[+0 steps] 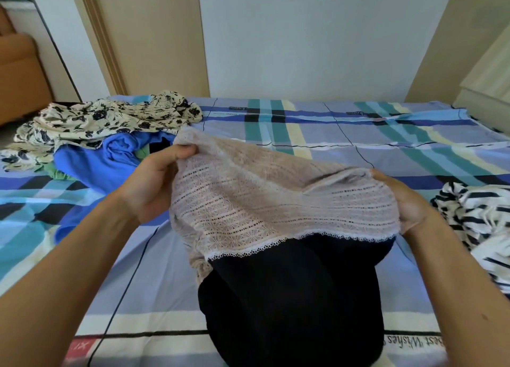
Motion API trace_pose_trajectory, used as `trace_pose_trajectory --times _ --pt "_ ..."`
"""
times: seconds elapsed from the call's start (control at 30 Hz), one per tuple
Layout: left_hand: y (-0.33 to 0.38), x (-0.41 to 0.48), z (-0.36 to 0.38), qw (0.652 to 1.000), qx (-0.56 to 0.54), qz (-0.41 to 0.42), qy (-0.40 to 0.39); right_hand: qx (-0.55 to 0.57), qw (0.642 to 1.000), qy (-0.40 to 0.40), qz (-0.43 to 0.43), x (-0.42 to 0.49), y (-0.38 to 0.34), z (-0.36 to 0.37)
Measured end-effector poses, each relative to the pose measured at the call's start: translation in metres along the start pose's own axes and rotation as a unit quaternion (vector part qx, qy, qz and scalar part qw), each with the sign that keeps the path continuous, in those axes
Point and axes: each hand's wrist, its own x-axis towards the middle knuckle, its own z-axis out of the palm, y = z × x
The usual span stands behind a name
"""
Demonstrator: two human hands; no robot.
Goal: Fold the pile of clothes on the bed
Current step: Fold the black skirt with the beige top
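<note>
A beige lace garment (265,201) with a white scalloped hem is stretched between both hands above the bed. My left hand (154,181) pinches its left upper edge between thumb and fingers. My right hand (405,201) grips its right edge, with the fingers hidden behind the fabric. Beneath it a black garment (292,303) lies on the plaid bedsheet (345,134). At the far left lies a pile with a cream floral garment (105,121) on top, over a blue garment (110,159) and a bit of green cloth.
A black-and-white striped garment (480,223) lies crumpled at the bed's right edge. Behind the bed rises a pale wall, with a beige door (154,35) at the back left. An orange piece of furniture (19,76) stands far left.
</note>
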Motion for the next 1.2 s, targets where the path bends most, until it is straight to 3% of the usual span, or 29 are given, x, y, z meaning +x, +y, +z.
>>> trace_pose_trajectory --times 0.07,0.13,0.2,0.27,0.3,0.33,0.37,0.43,0.47,0.5,0.6,0.67,0.77,0.87,0.93,0.97,1.03,1.07,1.2 --pt "0.003 -0.004 -0.006 0.999 0.011 0.007 -0.045 -0.038 0.999 0.022 -0.02 0.002 -0.007 0.008" --pt "0.005 -0.007 -0.009 0.996 0.012 0.01 -0.091 -0.177 0.981 0.051 -0.055 0.009 -0.006 0.011" --pt "0.006 -0.011 -0.008 0.985 -0.034 -0.034 -0.164 -0.387 0.908 0.138 -0.077 0.017 0.003 0.008" --pt "0.008 -0.014 -0.003 0.949 -0.062 -0.089 -0.295 -0.478 0.848 0.208 -0.095 0.018 0.01 0.016" --pt "0.009 -0.014 0.001 0.94 -0.017 -0.091 -0.328 -0.467 0.853 0.205 -0.107 0.018 0.014 0.022" --pt "0.008 -0.014 0.006 0.939 0.045 -0.078 -0.332 -0.422 0.881 0.182 -0.114 0.017 0.016 0.031" --pt "0.007 -0.012 0.013 0.944 0.106 -0.052 -0.307 -0.353 0.915 0.158 -0.117 0.017 0.016 0.042" --pt "-0.001 -0.007 0.028 0.964 0.214 0.038 -0.155 -0.22 0.962 0.11 -0.12 0.013 0.012 0.068" --pt "-0.006 -0.005 0.037 0.957 0.268 0.071 -0.083 -0.166 0.975 0.087 -0.118 0.011 0.013 0.079" --pt "-0.014 -0.003 0.044 0.943 0.318 0.082 -0.059 -0.11 0.985 0.065 -0.114 0.009 0.013 0.092" --pt "-0.051 0.008 0.056 0.936 0.316 0.031 -0.149 -0.002 0.995 -0.002 -0.102 0.002 0.013 0.113" --pt "-0.069 0.019 0.056 0.942 0.307 0.037 -0.131 0.002 0.997 0.009 -0.08 0.0 0.011 0.114" --pt "-0.071 0.026 0.057 0.932 0.355 0.042 -0.055 -0.077 0.984 0.15 -0.052 0.0 0.013 0.105" --pt "-0.07 0.029 0.06 0.934 0.342 0.066 0.073 -0.265 0.925 0.241 -0.124 -0.008 0.009 0.107" --pt "-0.067 0.035 0.066 0.955 0.243 0.052 0.162 -0.352 0.914 0.164 -0.119 -0.019 0.001 0.118" --pt "-0.065 0.041 0.068 0.964 0.164 0.023 0.209 -0.393 0.914 0.086 -0.056 -0.026 -0.003 0.129" --pt "-0.06 0.049 0.069 0.958 0.009 -0.064 0.28 -0.462 0.878 -0.06 0.112 -0.038 -0.002 0.148" --pt "-0.058 0.052 0.069 0.951 -0.044 -0.1 0.289 -0.482 0.857 -0.088 0.158 -0.04 0.003 0.154" --pt "-0.057 0.052 0.076 0.948 -0.112 -0.141 0.261 -0.537 0.83 -0.041 0.145 -0.026 0.032 0.168"
